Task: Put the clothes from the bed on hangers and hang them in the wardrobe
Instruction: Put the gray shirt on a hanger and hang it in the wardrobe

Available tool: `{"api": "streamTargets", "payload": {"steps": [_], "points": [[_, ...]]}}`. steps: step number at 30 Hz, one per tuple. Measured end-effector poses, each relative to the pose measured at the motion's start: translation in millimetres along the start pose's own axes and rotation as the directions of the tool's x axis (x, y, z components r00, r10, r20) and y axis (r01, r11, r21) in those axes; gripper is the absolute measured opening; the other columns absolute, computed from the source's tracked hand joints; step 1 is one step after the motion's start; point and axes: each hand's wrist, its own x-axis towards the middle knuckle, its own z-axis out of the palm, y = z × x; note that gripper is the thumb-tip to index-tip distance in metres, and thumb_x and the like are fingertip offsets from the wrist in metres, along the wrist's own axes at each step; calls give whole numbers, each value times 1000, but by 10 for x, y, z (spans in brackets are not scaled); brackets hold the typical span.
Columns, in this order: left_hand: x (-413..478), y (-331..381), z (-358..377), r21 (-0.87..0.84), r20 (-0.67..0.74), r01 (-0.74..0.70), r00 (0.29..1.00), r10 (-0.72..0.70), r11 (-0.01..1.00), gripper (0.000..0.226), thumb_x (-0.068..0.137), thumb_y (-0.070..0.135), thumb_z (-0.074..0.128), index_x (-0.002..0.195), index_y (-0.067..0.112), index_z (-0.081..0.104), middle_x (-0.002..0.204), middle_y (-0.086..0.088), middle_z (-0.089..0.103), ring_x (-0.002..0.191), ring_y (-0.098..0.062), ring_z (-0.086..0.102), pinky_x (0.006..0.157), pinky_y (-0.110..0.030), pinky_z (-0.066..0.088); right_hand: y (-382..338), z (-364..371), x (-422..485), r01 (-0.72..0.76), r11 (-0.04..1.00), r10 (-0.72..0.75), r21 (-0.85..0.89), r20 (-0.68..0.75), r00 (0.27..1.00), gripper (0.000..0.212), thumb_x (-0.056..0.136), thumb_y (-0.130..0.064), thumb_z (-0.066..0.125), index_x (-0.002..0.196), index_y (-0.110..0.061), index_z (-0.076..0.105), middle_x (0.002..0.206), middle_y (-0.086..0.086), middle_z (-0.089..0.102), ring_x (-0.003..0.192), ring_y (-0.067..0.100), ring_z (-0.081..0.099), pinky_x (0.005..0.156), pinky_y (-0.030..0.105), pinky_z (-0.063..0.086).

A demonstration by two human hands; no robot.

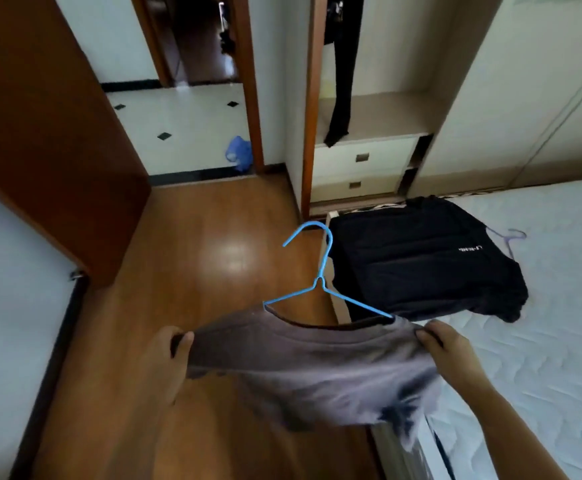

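A grey T-shirt (303,368) hangs on a blue wire hanger (320,271), whose hook points up and left above the collar. My left hand (172,348) grips the shirt's left shoulder and my right hand (445,344) grips its right shoulder. I hold it over the wooden floor beside the bed. A black T-shirt (417,261) with small white lettering lies flat on the near corner of the bed (542,323). A thin purple hanger (511,239) lies just right of it. The open wardrobe (369,109) stands ahead, with a dark garment (341,81) hanging inside.
Two white drawers (362,168) sit low in the wardrobe. A brown door (40,126) stands open at left. Beyond the doorway is a white tiled floor with a blue plastic bag (238,154). Wooden floor (213,254) lies between me and the wardrobe.
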Motion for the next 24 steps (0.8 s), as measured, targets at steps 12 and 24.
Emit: {"api": "streamTargets", "payload": {"steps": [12,24], "points": [[1453,-381,-149,-146,-52,327,940,-338,934,18,91,34,49,90,18,55,89,-6,58,92,-29,56,81,-39,42,-1199,636,1829,150,987,-157,64,125,980,10,90,-11,55,81,-8,59,75,7,59,68,17,51,58,21,37],[3620,310,-93,-163,-246,272,920,-306,948,11,91,21,52,88,14,60,88,-6,58,84,-20,48,75,-32,34,-2568,555,4281,246,965,-258,89,178,949,17,90,-20,55,101,-9,62,95,5,57,89,20,50,77,29,34]]}}
